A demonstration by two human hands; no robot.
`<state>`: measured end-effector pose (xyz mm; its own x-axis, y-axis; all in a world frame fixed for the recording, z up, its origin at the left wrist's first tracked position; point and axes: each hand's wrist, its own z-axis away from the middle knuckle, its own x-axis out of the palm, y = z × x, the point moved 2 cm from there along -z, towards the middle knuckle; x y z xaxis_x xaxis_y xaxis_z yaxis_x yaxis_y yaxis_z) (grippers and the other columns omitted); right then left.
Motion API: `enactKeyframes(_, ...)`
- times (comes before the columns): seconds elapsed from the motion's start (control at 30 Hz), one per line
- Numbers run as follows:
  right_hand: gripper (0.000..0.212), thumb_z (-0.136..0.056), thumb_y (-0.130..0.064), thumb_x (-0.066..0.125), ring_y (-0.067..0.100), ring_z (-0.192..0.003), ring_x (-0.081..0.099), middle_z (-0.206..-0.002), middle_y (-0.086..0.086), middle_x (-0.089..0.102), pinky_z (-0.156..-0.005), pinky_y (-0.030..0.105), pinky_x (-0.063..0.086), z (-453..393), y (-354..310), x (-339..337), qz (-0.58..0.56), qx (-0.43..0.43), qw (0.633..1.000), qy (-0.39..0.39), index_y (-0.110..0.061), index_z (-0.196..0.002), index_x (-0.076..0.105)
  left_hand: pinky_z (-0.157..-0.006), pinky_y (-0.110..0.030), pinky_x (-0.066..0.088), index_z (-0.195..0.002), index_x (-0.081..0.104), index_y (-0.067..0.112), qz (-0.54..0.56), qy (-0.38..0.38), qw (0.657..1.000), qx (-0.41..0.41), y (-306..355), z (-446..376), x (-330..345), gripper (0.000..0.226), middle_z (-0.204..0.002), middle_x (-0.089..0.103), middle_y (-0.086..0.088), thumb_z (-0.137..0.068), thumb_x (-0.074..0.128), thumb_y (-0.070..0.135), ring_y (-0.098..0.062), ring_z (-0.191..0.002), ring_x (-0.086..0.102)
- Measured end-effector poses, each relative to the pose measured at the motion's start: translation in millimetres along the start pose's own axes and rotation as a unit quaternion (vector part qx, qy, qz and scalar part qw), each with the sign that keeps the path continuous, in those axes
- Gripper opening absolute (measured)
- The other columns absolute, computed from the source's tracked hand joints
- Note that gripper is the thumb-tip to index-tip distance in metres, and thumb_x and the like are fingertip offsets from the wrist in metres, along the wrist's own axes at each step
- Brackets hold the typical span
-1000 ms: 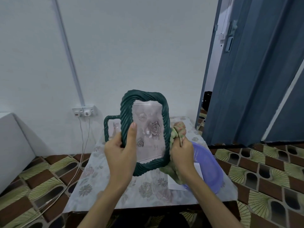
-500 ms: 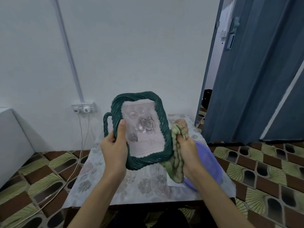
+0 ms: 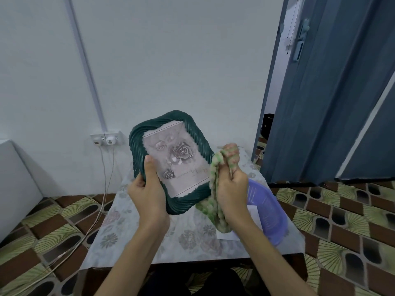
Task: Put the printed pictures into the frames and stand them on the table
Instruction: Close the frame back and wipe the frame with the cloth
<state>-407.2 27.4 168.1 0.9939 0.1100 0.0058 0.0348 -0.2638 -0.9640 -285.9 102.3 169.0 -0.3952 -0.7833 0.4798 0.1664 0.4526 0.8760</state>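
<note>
Floral tablecloth (image 3: 119, 227); left hand (image 3: 147, 193) grips ribbed green frame (image 3: 136, 144); right hand (image 3: 230, 189) bunches cloth (image 3: 215, 165).

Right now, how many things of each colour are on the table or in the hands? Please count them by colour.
Dark green: 1, the picture frame held in the left hand
Light green: 1, the cloth gripped in the right hand
Purple: 1, the basin on the table
White: 1, the paper under the basin
Total: 4
</note>
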Motion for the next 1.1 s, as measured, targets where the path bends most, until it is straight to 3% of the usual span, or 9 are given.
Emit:
enactKeyframes(0.23,0.019,-0.089,-0.027,0.059,0.002,-0.078,0.059,-0.088,-0.012,0.060,-0.068,0.017,0.048,2.0,-2.0,3.9,0.010,-0.022,0.986,-0.165,-0.022,-0.103,0.048,-0.055,-0.032,0.033,-0.060,0.041,0.015,-0.016,0.033,0.999,0.027,4.8,-1.3,-2.3,0.045,-0.060,0.038,-0.001,-0.089,0.056,0.045,-0.015,-0.056,0.037)
enactKeyframes(0.33,0.008,-0.091,-0.021,0.056,0.008,-0.066,0.055,-0.077,-0.001,0.058,-0.058,0.024,0.045,3.3,-0.6,2.9,0.069,-0.089,0.991,-0.071,-0.018,-0.091,0.049,-0.062,-0.035,0.037,-0.064,0.046,0.015,-0.015,0.015,0.999,0.039,2.9,1.0,-0.7,0.041,-0.070,0.044,-0.002,-0.088,0.057,0.047,-0.019,-0.067,0.040)
enactKeyframes(0.47,0.043,-0.096,-0.010,0.045,0.007,-0.039,0.034,-0.047,-0.001,0.030,-0.040,0.019,0.025,0.0,5.6,-4.6,0.082,-0.086,0.993,0.022,-0.017,-0.056,0.031,-0.068,-0.038,0.037,-0.064,0.049,0.016,-0.008,0.000,1.000,0.015,-1.3,1.6,-1.7,0.038,-0.074,0.045,-0.002,-0.088,0.058,0.045,-0.020,-0.075,0.042)
enactKeyframes(0.57,0.035,-0.095,-0.023,0.049,0.004,-0.041,0.035,-0.050,-0.002,0.037,-0.043,0.016,0.028,1.8,9.0,-7.2,0.029,-0.035,0.999,-0.030,-0.015,-0.062,0.042,-0.066,-0.036,0.034,-0.063,0.047,0.017,-0.012,0.000,1.000,0.012,-0.7,2.2,-1.1,0.039,-0.071,0.043,0.001,-0.088,0.058,0.045,-0.019,-0.071,0.040)
enactKeyframes(0.7,0.014,-0.088,-0.029,0.059,0.001,-0.074,0.057,-0.084,-0.008,0.061,-0.064,0.015,0.047,5.3,7.4,-1.2,0.019,-0.044,0.991,-0.122,-0.021,-0.097,0.052,-0.063,-0.037,0.034,-0.065,0.046,0.015,-0.018,-0.002,0.999,0.034,1.3,0.9,0.4,0.040,-0.069,0.041,-0.004,-0.088,0.057,0.046,-0.019,-0.066,0.037)
enactKeyframes(0.77,0.010,-0.091,-0.022,0.056,0.001,-0.059,0.050,-0.070,-0.008,0.055,-0.054,0.012,0.041,3.2,4.9,-2.6,0.051,-0.083,0.994,-0.059,-0.021,-0.083,0.050,-0.063,-0.038,0.033,-0.066,0.047,0.015,-0.023,-0.008,0.999,0.030,0.6,0.5,1.0,0.040,-0.070,0.041,-0.005,-0.088,0.057,0.046,-0.020,-0.068,0.037)
enactKeyframes(0.83,0.034,-0.094,-0.013,0.050,0.006,-0.045,0.034,-0.053,-0.003,0.039,-0.043,0.016,0.028,-0.8,7.2,-7.7,0.097,-0.096,0.991,0.009,-0.017,-0.062,0.041,-0.064,-0.037,0.034,-0.065,0.049,0.015,-0.024,-0.007,1.000,0.019,-0.4,1.1,0.1,0.039,-0.071,0.043,-0.004,-0.088,0.057,0.045,-0.020,-0.070,0.039)
enactKeyframes(0.93,0.039,-0.097,-0.023,0.047,0.009,-0.049,0.035,-0.053,0.004,0.038,-0.049,0.023,0.030,-8.9,17.5,-11.2,0.047,0.025,0.999,0.009,-0.013,-0.059,0.044,-0.061,-0.035,0.035,-0.067,0.048,0.014,-0.039,-0.019,0.999,0.023,0.2,5.0,1.1,0.038,-0.069,0.043,-0.005,-0.088,0.057,0.044,-0.019,-0.065,0.038)
enactKeyframes(1.1,0.038,-0.095,-0.036,0.050,0.027,-0.065,0.064,-0.072,0.011,0.067,-0.064,0.033,0.053,-23.2,34.9,-32.7,-0.149,0.239,0.960,0.011,-0.002,-0.094,0.067,-0.053,-0.031,0.029,-0.071,0.049,0.013,-0.058,-0.028,0.997,0.041,9.7,-0.5,-3.5,0.038,-0.059,0.036,-0.003,-0.087,0.056,0.047,-0.013,-0.055,0.032)
